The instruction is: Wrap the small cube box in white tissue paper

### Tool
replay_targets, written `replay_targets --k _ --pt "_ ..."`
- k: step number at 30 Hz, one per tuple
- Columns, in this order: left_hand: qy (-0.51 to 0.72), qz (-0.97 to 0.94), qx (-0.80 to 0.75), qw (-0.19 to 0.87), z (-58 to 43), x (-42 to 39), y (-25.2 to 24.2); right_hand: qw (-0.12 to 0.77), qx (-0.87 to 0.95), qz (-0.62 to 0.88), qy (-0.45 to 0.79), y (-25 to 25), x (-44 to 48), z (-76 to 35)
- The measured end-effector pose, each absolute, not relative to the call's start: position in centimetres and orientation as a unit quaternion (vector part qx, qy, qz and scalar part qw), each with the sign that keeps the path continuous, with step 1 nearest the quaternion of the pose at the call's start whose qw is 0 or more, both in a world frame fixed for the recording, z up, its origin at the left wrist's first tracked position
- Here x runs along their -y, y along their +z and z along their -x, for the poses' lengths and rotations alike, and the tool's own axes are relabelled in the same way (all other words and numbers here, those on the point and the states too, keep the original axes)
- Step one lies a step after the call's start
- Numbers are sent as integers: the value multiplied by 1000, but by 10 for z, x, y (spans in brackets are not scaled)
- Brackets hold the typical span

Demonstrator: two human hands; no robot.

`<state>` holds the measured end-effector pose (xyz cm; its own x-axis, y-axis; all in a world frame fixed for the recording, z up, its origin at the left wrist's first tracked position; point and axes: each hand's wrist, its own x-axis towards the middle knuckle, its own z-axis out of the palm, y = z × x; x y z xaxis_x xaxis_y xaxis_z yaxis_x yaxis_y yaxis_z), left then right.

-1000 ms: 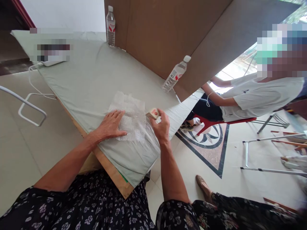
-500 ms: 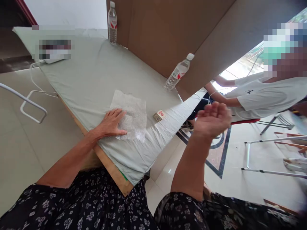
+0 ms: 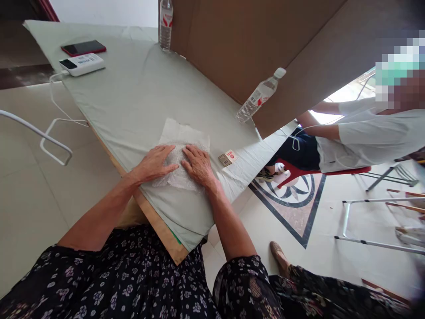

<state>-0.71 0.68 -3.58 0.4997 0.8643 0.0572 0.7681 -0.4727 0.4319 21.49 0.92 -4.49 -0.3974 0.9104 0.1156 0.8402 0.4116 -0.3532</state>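
A sheet of clear bubble wrap [image 3: 182, 141] lies near the front edge of a table covered in pale green cloth [image 3: 133, 93]. My left hand [image 3: 155, 163] rests flat on its left part, fingers stretched out. My right hand [image 3: 199, 165] lies flat on the right part, fingers spread, almost touching the left. A small box with a red mark [image 3: 227, 157] sits on the cloth just right of my right hand, untouched.
Two water bottles stand along a brown cardboard wall [image 3: 232, 40]: one at the back [image 3: 165, 22], one leaning to the right [image 3: 259, 95]. A red phone [image 3: 83, 47] and a white power bank [image 3: 82, 64] lie far left. Another person in a white shirt [image 3: 368, 133] sits on the right.
My right hand let go of the small box, lifted away to the right, then came down flat on the bubble wrap. The left hand stayed on the sheet.
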Motion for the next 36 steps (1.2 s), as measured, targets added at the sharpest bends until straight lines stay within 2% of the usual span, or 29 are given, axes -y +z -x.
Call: replay_targets --k 4,7,8,13,18,22,26,36 --pt "136 -844 -490 168 6 -3 -44 243 796 545 102 -45 -9 -232" --pt "138 -841 -493 175 6 0 -47 353 684 638 30 -39 -4 -267" --pt "140 -840 -494 175 6 1 -47 362 647 670 15 -38 -2 -280" --pt "142 -835 -501 178 6 3 -45 316 580 745 86 -32 3 -321" --pt "146 -838 -495 179 6 3 -42 395 681 598 147 -19 0 -276" --pt "160 -834 -498 177 6 3 -42 345 771 508 171 -22 -4 -227" --pt "148 -838 -492 185 5 3 -44 283 786 513 197 -41 -6 -212" --pt "175 -836 -486 184 7 1 -47 286 786 510 201 -50 -5 -216"
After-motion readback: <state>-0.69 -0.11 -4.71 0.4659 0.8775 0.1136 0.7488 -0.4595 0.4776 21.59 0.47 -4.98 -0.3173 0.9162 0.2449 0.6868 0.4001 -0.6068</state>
